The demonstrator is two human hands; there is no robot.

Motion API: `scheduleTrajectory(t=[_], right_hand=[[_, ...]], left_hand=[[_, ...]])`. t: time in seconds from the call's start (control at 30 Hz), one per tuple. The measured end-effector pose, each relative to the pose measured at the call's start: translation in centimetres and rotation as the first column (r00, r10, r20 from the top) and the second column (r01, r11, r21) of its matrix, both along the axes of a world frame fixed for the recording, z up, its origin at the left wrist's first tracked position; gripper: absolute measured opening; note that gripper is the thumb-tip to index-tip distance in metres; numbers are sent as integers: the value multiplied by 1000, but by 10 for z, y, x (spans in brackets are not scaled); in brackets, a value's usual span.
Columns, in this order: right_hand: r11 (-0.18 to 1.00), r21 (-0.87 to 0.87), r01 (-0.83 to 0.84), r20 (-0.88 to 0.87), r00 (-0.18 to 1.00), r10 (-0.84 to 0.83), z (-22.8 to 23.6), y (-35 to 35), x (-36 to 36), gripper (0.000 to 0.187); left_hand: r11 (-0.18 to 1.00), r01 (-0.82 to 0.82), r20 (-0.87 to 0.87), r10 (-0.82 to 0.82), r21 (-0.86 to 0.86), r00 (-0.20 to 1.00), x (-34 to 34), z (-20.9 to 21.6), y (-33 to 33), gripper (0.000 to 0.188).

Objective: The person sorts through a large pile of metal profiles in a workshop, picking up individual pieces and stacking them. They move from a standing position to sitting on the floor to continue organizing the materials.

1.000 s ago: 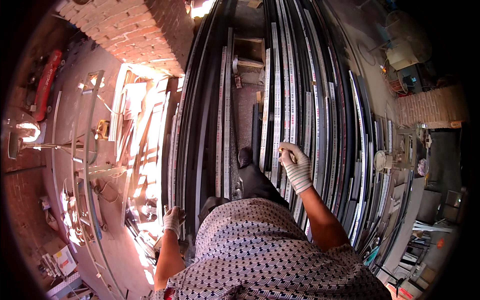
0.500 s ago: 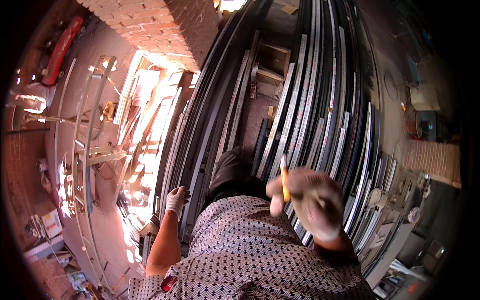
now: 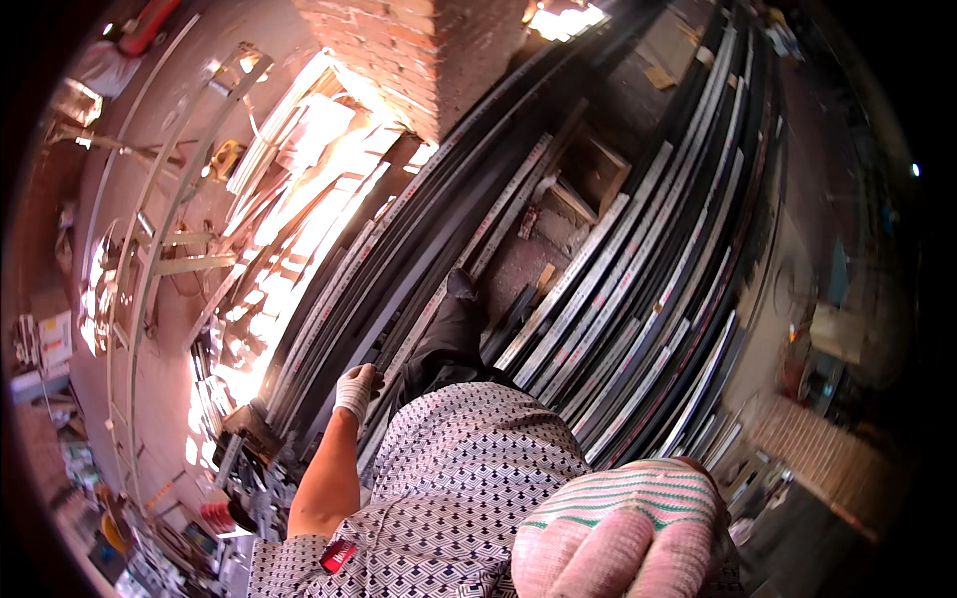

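Observation:
My right hand (image 3: 623,528), in a whitish knit glove with green stripes, looms large at the lower right, close to the camera. Its fingers are bent and closed; whatever they hold is hidden. My left hand (image 3: 359,389), in a pale glove with bare fingertips, hangs beside my left hip with fingers curled. No object shows in it, but its palm is turned from sight. Beyond my dark trouser leg (image 3: 444,339) lie long metal bars (image 3: 608,289), dark and pale, many carrying printed strips.
A wooden box frame (image 3: 593,174) sits between two groups of bars. At left, a metal ladder-like frame (image 3: 150,259) stands near sunlit planks (image 3: 309,184). A brick pillar (image 3: 384,50) rises behind them. Stacked bricks (image 3: 822,453) are at right.
My right hand has come up toward the camera; the slim yellow pen-like tool in it is out of sight now. The view has turned, tilting the bars rightward. My left hand stays by my hip.

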State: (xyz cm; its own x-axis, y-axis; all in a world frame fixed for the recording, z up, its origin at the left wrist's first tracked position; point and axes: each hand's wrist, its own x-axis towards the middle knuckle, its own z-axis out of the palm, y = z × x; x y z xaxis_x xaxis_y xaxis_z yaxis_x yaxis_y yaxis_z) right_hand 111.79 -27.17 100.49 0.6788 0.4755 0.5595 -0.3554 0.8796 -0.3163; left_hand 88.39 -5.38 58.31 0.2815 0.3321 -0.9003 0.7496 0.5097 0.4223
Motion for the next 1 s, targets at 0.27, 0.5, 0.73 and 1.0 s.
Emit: scheduleTrajectory(t=[0.27,0.5,0.73,1.0], right_hand=[[915,-38,-401,-161,906,391,26,27,96,25],[837,98,-538,-250,801,544,0,57,133,28],[688,134,-713,-215,657,723,-28,81,174,30],[343,-393,-853,-269,463,844,-58,48,281,37]], left_hand=[[996,-49,35,46,72,998,84,30,16,29],[971,-220,-26,224,94,974,108,73,2,30],[864,-493,-137,503,101,853,85,53,-54,33],[590,-802,-233,796,97,558,113,38,-197,28]])
